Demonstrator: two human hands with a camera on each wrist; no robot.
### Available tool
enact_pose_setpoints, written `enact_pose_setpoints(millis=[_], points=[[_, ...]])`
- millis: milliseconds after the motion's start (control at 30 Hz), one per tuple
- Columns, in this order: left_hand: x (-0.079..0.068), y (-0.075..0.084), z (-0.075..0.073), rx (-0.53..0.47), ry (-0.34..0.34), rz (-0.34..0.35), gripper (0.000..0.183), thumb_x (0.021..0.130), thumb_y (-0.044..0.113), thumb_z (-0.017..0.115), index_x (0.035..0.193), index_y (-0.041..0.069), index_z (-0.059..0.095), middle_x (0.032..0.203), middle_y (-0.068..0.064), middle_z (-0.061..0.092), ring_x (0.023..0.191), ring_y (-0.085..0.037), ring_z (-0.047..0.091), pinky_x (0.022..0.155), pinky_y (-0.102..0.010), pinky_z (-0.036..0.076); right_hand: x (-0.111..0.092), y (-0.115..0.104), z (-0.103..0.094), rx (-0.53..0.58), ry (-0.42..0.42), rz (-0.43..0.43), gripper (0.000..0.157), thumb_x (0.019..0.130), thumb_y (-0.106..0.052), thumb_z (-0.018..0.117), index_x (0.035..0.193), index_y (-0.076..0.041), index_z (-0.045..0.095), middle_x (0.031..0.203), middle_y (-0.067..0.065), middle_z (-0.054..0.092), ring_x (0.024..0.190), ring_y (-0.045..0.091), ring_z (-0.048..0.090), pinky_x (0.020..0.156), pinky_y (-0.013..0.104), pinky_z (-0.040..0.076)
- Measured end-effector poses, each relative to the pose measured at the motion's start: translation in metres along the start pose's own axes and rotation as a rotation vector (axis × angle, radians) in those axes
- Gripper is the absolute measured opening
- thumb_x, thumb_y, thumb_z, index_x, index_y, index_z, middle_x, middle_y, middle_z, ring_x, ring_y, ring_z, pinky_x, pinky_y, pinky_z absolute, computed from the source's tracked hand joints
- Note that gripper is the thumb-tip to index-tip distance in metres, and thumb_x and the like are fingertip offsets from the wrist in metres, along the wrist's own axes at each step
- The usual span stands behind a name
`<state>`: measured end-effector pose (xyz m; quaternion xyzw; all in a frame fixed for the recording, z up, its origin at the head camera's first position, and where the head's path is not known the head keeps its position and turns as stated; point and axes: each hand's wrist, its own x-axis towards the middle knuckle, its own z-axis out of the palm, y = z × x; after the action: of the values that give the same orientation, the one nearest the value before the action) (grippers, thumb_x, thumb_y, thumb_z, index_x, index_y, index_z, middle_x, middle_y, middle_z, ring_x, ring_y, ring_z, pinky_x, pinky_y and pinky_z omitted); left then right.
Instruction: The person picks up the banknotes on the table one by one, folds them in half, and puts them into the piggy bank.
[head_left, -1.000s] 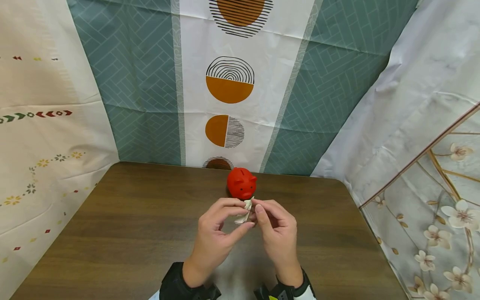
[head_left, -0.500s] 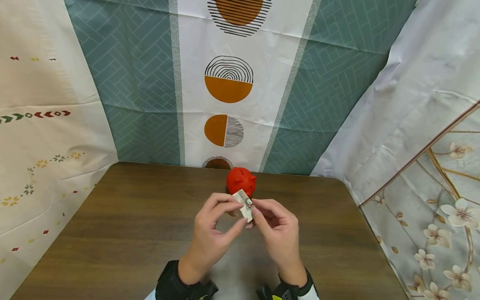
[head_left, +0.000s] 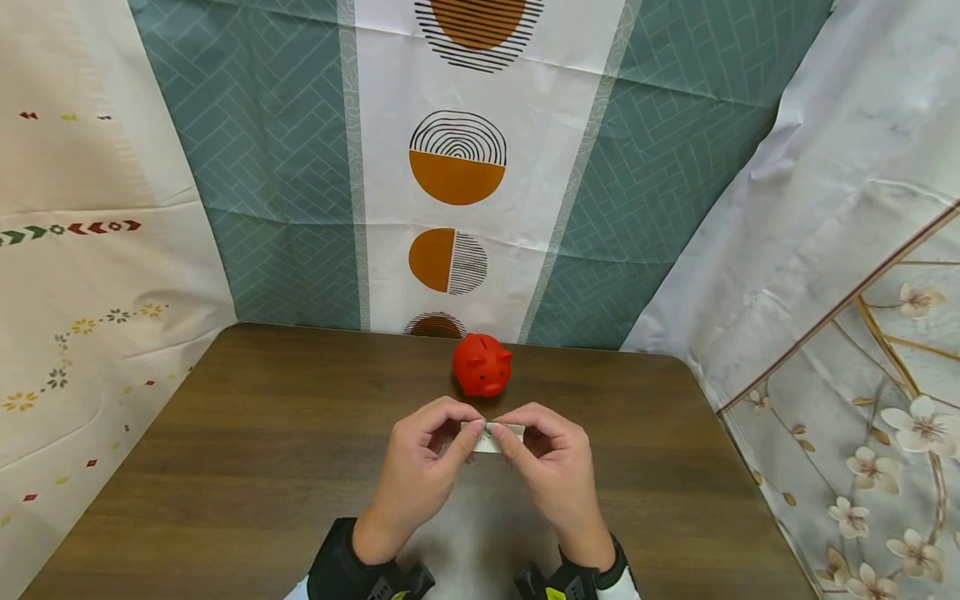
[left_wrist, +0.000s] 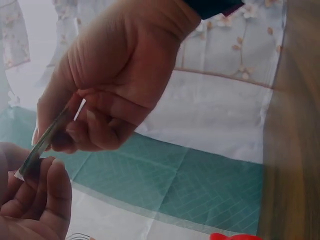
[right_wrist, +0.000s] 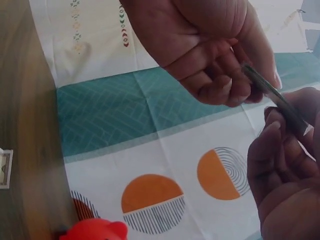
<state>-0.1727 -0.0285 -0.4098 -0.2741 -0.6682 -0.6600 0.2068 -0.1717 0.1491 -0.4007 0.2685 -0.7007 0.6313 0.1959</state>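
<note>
A small folded banknote [head_left: 487,444] lies crosswise between my two hands, held up over the table. My left hand [head_left: 418,475] pinches its left part between thumb and fingers. The right part is pinched in the same way by my right hand [head_left: 557,477], and the two thumb tips nearly meet in the middle. Seen edge-on in the left wrist view, the folded banknote [left_wrist: 49,134] is a thin greenish strip. Fingers cover much of it. Just beyond the hands stands a red piggy bank [head_left: 482,368], its face toward me and a slot on its back.
The brown wooden table [head_left: 247,450] carries the piggy bank near its far edge. A teal and white patterned cloth [head_left: 296,167] hangs behind it, with a flowered curtain [head_left: 862,467] on the right. A small pale-edged thing [right_wrist: 5,169] shows at the right wrist view's left edge.
The banknote has turned from upright and tilted to lying crosswise, lower and nearer to me. The left fingers have closed in on it, and the piggy bank's face is uncovered again.
</note>
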Motion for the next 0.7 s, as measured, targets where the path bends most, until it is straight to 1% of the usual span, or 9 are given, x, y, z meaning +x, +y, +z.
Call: enact_pose_setpoints(millis=[133,267,433,633,700], points=[[0.0002,-0.0006,0.0001,0.008,-0.006,0.015,0.009,0.095,0.001,0.069,0.099,0.010,0.070,0.083,-0.004,0.064,0.063,-0.010,0.055,0.051,-0.024,0.050,-0.0004,0.0002,0.0024,0.044,-0.014,0.013,0.017,0.090,0.012,0.069,0.099,-0.001,0.073,0.080,0.008,0.064,0.060,0.016,0.053,0.046,0.028,0.047],[0.0002,-0.0005,-0.0006,-0.020,-0.026,0.033,0.011,0.095,-0.002,0.068,0.097,0.009,0.069,0.084,-0.005,0.064,0.063,-0.010,0.055,0.052,-0.024,0.050,-0.0011,0.0011,0.0042,0.059,-0.026,0.013,0.016,0.090,0.012,0.068,0.098,-0.001,0.072,0.077,0.007,0.063,0.057,0.015,0.052,0.045,0.027,0.048],[0.0007,0.0002,-0.0018,-0.059,-0.046,0.074,0.013,0.094,-0.006,0.067,0.097,0.007,0.069,0.084,-0.007,0.064,0.064,-0.011,0.056,0.053,-0.023,0.051,-0.0019,0.0018,0.0059,0.068,-0.045,-0.007,0.017,0.090,0.014,0.067,0.097,-0.001,0.071,0.077,0.009,0.064,0.055,0.015,0.053,0.044,0.028,0.050],[0.0024,0.0008,-0.0026,-0.060,-0.064,0.117,0.016,0.093,-0.007,0.067,0.095,0.009,0.069,0.082,-0.005,0.064,0.066,-0.011,0.054,0.052,-0.024,0.049,-0.0016,0.0014,0.0068,0.088,-0.063,-0.079,0.021,0.089,0.018,0.064,0.096,-0.001,0.070,0.076,0.009,0.063,0.056,0.014,0.054,0.041,0.030,0.048],[0.0027,0.0012,-0.0027,-0.080,-0.064,0.126,0.017,0.092,-0.009,0.067,0.094,0.007,0.070,0.082,-0.007,0.065,0.066,-0.012,0.055,0.052,-0.024,0.050,-0.0013,0.0011,0.0071,0.104,-0.068,-0.101,0.021,0.089,0.019,0.063,0.097,0.000,0.070,0.076,0.010,0.062,0.056,0.014,0.054,0.041,0.029,0.048]])
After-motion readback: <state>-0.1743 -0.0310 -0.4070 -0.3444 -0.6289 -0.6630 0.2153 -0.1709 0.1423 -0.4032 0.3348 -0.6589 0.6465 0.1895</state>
